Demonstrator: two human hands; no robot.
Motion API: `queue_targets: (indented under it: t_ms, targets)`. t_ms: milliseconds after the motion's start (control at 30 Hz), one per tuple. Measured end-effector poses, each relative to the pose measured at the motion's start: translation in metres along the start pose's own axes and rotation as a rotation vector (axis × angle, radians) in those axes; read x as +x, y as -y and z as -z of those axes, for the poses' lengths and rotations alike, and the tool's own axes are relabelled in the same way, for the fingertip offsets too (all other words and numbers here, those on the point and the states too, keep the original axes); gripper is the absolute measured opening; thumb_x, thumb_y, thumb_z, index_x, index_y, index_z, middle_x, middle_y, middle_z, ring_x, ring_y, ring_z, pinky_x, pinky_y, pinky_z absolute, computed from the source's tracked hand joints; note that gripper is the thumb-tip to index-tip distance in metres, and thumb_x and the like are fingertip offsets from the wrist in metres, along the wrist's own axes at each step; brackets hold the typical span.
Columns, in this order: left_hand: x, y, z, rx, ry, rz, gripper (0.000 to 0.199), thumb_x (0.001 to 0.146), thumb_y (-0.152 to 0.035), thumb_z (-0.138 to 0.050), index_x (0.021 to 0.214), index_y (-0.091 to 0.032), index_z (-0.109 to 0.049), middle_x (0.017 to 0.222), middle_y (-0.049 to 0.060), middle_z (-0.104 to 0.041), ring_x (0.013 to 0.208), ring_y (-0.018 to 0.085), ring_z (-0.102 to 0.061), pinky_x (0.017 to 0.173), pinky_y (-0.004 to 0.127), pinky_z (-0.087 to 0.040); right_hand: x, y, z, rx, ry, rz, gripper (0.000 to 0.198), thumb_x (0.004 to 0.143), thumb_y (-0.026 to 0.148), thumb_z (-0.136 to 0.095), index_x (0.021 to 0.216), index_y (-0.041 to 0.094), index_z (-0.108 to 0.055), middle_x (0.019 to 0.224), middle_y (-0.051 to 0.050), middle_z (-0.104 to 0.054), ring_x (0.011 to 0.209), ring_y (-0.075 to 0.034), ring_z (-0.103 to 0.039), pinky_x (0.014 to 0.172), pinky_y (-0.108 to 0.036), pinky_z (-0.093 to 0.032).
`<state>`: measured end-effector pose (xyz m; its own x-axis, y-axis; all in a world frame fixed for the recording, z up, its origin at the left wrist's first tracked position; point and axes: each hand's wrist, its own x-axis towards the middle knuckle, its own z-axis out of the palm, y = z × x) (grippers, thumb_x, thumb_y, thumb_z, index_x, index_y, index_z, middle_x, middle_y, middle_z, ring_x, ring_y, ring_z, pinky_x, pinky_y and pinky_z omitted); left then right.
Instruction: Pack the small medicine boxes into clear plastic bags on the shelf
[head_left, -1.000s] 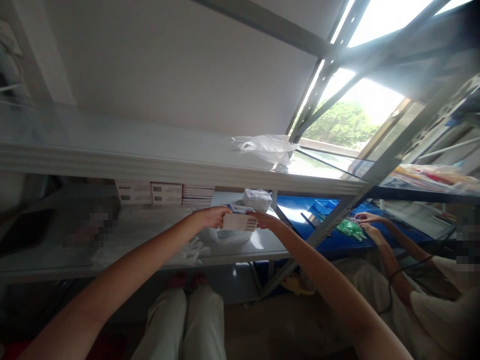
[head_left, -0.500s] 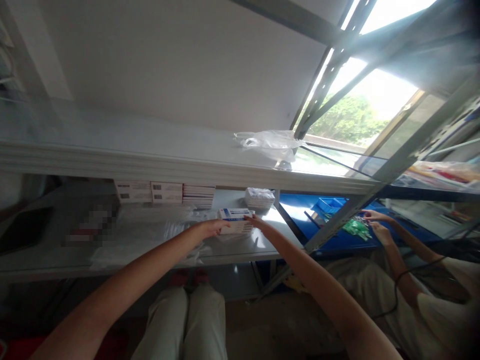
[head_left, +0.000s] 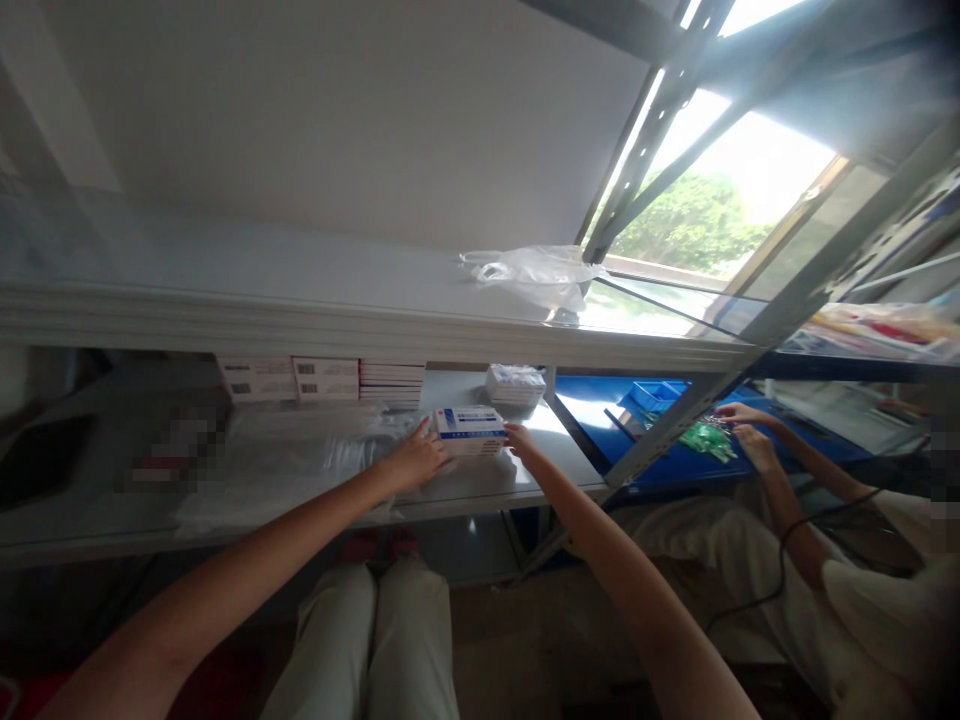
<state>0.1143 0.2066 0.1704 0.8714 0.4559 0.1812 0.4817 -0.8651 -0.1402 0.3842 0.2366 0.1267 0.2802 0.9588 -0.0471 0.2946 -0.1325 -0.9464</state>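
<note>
A small white and blue carton (head_left: 471, 432) is on the grey worktop in front of me, its printed top and front side showing. My right hand (head_left: 521, 442) grips the carton's right end, with some of its fingers hidden behind it. At the carton's left end is my left hand (head_left: 420, 458), fingers stretched out and apart, over the edge of a pile of clear plastic bags (head_left: 300, 450). Whether the left fingertips touch the carton or a bag I cannot tell.
Behind stand stacked cartons (head_left: 326, 380) and a smaller white stack (head_left: 516, 384). An upper shelf (head_left: 375, 325) overhangs the worktop, bearing a crumpled plastic bag (head_left: 532, 272). A slanted metal post (head_left: 675, 430) separates the blue table (head_left: 585, 400), where another person's hands (head_left: 750, 430) handle green items.
My left hand has let go of the carton's left end, and its fingers have spread toward the bags. My right hand has shifted from the carton's top to its right end.
</note>
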Motion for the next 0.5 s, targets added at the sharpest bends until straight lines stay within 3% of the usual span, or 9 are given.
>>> queue_targets:
  t_ms: [133,233,367,500]
  targets:
    - [0.009,0.000,-0.007,-0.113,-0.072,-0.105,0.022,0.094,-0.016,-0.046,0.085,-0.016,-0.066,0.083,0.004,-0.070,0.085,0.016,-0.063,0.107,0.042,-0.033,-0.002,-0.004,0.009,0.042,-0.056,-0.089,0.009,0.060,0.024,-0.067,0.061,0.018,-0.060,0.050,-0.001,-0.055,0.051,-0.014,-0.050,0.050,-0.025,-0.035]
    - [0.013,0.004,-0.011,-0.168,-0.100,-0.081,0.021,0.093,-0.017,-0.047,0.085,-0.016,-0.066,0.081,0.003,-0.068,0.083,0.016,-0.061,0.099,0.036,-0.039,-0.004,-0.006,0.014,0.109,-0.103,-0.100,0.014,0.060,0.029,-0.066,0.061,0.020,-0.056,0.052,0.001,-0.054,0.056,-0.014,-0.051,0.053,-0.024,-0.037]
    - [0.010,0.016,-0.004,-0.138,-0.145,-0.012,0.022,0.095,-0.021,-0.047,0.087,-0.017,-0.067,0.089,0.006,-0.064,0.094,0.019,-0.057,0.099,0.038,-0.037,-0.007,-0.007,0.014,0.228,-0.125,-0.104,0.020,0.064,0.036,-0.062,0.061,0.021,-0.049,0.057,0.002,-0.055,0.057,-0.012,-0.052,0.056,-0.023,-0.040]
    - [0.003,0.024,0.005,-0.115,-0.093,0.036,0.018,0.093,-0.021,-0.050,0.089,-0.018,-0.067,0.093,0.006,-0.064,0.097,0.020,-0.056,0.103,0.045,-0.031,-0.010,-0.006,0.012,0.320,-0.131,-0.138,0.025,0.067,0.038,-0.062,0.061,0.021,-0.043,0.051,0.005,-0.047,0.048,-0.010,-0.044,0.052,-0.023,-0.038]
